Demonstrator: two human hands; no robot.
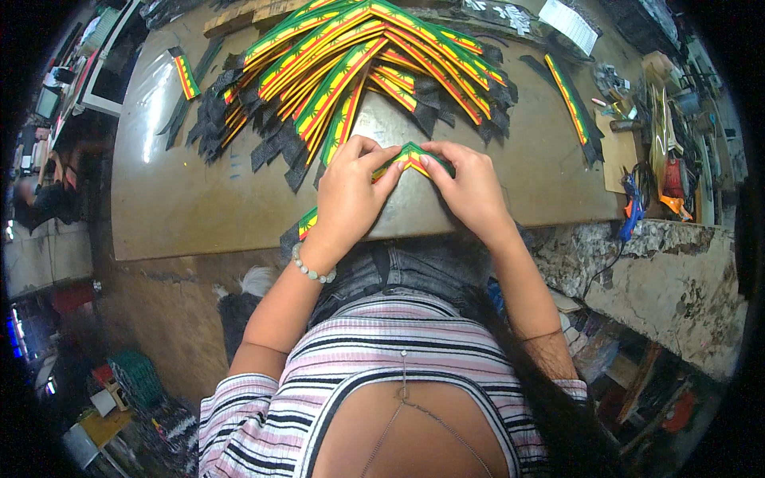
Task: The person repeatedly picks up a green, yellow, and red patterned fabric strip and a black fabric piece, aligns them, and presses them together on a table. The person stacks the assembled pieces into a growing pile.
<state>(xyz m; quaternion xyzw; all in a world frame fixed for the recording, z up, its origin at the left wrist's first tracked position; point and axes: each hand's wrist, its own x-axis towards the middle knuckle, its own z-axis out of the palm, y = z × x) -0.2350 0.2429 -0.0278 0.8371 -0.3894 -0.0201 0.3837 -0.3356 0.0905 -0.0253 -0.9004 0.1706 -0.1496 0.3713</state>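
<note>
A green, yellow and red strap with a pointed fold lies between my two hands at the near part of the table. My left hand pinches it just left of the peak, thumb and fingers together. On the other side of the peak my right hand grips it the same way. Part of the strap is hidden under my hands; a piece with a black end shows beside my left wrist. Ahead of my hands is a fanned pile of similar V-shaped straps with black webbing ends.
Single straps lie apart at the left and right of the table. A blue glue gun with a cord hangs by the right edge, near orange-handled scissors. A white printed sheet rests at the back.
</note>
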